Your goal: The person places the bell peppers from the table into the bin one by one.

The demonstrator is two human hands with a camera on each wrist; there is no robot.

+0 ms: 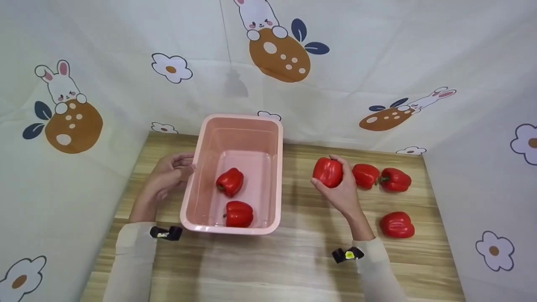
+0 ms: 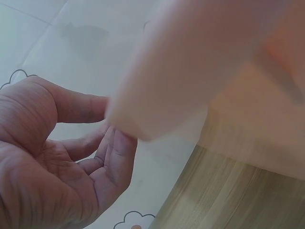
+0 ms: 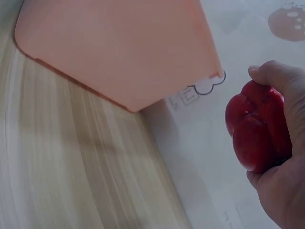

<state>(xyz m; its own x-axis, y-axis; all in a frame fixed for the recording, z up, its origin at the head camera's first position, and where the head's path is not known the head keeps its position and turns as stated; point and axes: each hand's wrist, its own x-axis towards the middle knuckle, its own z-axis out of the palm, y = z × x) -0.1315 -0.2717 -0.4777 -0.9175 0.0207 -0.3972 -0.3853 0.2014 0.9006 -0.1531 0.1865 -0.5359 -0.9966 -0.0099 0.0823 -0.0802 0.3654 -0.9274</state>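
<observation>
My left hand (image 1: pixel 170 174) pinches the left rim of a pink plastic bin (image 1: pixel 275 167); in the left wrist view the thumb and fingers (image 2: pixel 119 157) meet at the rim's edge. Inside the bin lie two red bell peppers, one near the middle (image 1: pixel 230 182) and one at the near end (image 1: pixel 239 214). To the right of the bin, my right hand (image 1: pixel 344 193) grips another red bell pepper (image 1: pixel 327 172), thumb on one side and fingers on the other. The right wrist view shows that pepper's lobed end (image 3: pixel 255 126) facing the bin.
Two red peppers lie side by side (image 1: pixel 366 176) (image 1: pixel 395 180) just right of my right hand. Another pepper (image 1: pixel 397 225) lies nearer to me. The wood-grain table (image 1: pixel 251 268) is bounded by pale printed cloth walls (image 1: pixel 335 92) at the back and sides.
</observation>
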